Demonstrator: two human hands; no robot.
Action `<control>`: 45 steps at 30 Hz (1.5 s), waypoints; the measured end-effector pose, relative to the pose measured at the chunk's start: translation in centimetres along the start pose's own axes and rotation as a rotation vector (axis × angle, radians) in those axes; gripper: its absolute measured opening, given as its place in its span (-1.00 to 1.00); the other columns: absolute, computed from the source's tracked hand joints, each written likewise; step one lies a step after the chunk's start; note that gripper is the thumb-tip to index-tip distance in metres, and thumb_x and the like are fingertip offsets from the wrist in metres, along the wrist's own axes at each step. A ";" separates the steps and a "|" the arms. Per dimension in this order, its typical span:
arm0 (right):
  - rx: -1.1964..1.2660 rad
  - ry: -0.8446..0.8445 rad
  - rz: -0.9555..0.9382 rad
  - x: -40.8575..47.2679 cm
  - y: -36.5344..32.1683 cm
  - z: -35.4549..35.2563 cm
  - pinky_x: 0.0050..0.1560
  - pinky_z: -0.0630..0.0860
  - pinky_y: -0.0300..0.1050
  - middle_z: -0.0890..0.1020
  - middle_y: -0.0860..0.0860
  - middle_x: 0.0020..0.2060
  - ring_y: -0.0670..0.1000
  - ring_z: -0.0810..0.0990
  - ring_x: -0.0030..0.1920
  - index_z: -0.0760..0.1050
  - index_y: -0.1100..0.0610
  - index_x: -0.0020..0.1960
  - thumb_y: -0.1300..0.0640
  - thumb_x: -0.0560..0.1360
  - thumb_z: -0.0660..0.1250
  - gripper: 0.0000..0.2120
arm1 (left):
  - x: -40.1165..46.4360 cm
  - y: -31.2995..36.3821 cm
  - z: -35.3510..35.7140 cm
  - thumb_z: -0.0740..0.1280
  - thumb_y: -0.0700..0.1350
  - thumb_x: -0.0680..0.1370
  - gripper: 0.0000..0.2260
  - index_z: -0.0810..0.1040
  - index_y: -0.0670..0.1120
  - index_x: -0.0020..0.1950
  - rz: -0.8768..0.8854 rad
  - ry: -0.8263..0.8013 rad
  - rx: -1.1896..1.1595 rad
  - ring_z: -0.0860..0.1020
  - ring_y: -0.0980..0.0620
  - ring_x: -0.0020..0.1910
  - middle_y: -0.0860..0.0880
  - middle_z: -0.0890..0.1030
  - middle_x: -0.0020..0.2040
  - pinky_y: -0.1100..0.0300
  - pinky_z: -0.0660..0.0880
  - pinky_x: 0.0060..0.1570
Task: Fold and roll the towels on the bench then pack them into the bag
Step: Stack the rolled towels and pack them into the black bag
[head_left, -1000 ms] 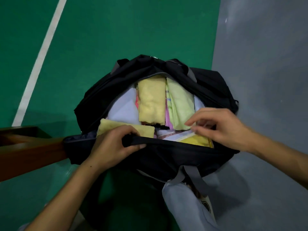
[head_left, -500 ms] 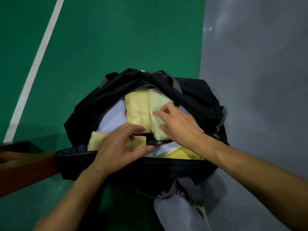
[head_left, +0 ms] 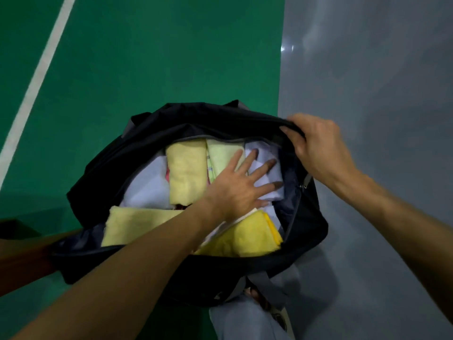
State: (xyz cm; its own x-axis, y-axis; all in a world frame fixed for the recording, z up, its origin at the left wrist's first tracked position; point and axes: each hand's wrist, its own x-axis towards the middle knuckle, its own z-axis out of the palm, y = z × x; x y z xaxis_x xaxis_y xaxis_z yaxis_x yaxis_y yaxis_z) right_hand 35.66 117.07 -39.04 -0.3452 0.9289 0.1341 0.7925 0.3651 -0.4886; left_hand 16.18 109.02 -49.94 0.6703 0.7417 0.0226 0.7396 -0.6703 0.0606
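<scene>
Inside bag [head_left: 103,177], left hand [head_left: 239,190] seemingly presses towels [head_left: 186,173] flat.

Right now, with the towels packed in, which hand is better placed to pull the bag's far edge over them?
The right hand: it already grips the black bag's far rim. The left hand lies flat, fingers spread, pressing the white towel, so it is busy holding the towels down.

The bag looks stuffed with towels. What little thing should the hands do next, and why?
Probably draw the far rim toward the body to start closing the bag. The left hand presses flat on the towels, which fill the opening, and the right hand grips the far rim.
</scene>
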 end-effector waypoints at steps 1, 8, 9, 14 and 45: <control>0.006 0.020 -0.007 0.7 -0.1 -0.8 -0.16 0.54 0.10 0.71 0.15 -0.12 0.27 0.65 -0.11 0.63 0.17 0.09 0.09 0.68 0.30 -0.81 | -0.7 -0.8 0.3 0.09 0.31 0.72 -0.50 0.43 0.16 0.60 0.020 0.016 0.020 0.24 -0.47 0.59 -0.15 0.31 0.65 -0.50 0.19 0.45; -0.037 -0.053 -0.018 3.2 -1.8 -1.3 -0.16 0.57 0.17 0.68 0.14 -0.16 0.29 0.61 -0.13 0.60 0.13 0.03 -0.03 0.65 0.23 -0.73 | -3.5 -4.3 1.5 0.03 0.36 0.72 -0.41 0.14 0.18 0.71 0.070 -0.055 0.086 0.11 -0.35 0.67 -0.09 0.14 0.72 -0.47 0.10 0.52; -0.025 -0.066 0.001 3.1 -1.9 -0.8 -0.14 0.58 0.18 0.68 0.15 -0.15 0.30 0.62 -0.12 0.60 0.13 0.04 -0.03 0.65 0.23 -0.73 | -2.7 -4.2 1.2 0.03 0.37 0.72 -0.40 0.15 0.17 0.71 0.055 -0.092 0.082 0.11 -0.35 0.67 -0.09 0.14 0.72 -0.46 0.09 0.52; -0.013 -0.040 0.049 2.2 -1.9 0.7 -0.15 0.58 0.16 0.69 0.16 -0.14 0.31 0.63 -0.09 0.60 0.10 0.06 -0.01 0.67 0.25 -0.77 | -2.0 -2.6 -3.9 0.17 0.21 0.73 -0.54 0.45 0.03 0.56 -0.076 -0.051 -0.050 0.28 -0.28 0.61 -0.13 0.37 0.62 -0.26 0.24 0.52; 0.083 -0.039 0.017 1.2 -2.2 1.3 -0.14 0.50 0.03 0.60 -0.15 -0.08 0.02 0.55 -0.10 0.55 -0.03 0.22 -0.03 0.65 0.35 -0.82 | -14.6 5.5 -10.9 0.15 0.62 0.48 -0.41 0.57 0.16 0.07 -0.398 -0.431 -0.711 0.56 0.23 -0.02 0.20 0.60 -0.04 0.15 0.52 -0.05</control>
State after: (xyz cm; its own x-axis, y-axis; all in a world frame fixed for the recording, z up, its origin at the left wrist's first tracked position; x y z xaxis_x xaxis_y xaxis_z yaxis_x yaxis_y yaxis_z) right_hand 32.89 117.33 -38.92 -0.3525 0.9312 0.0927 0.7545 0.3414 -0.5605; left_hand 9.78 94.81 -39.07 0.4446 0.7458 -0.4962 0.8051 -0.0898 0.5863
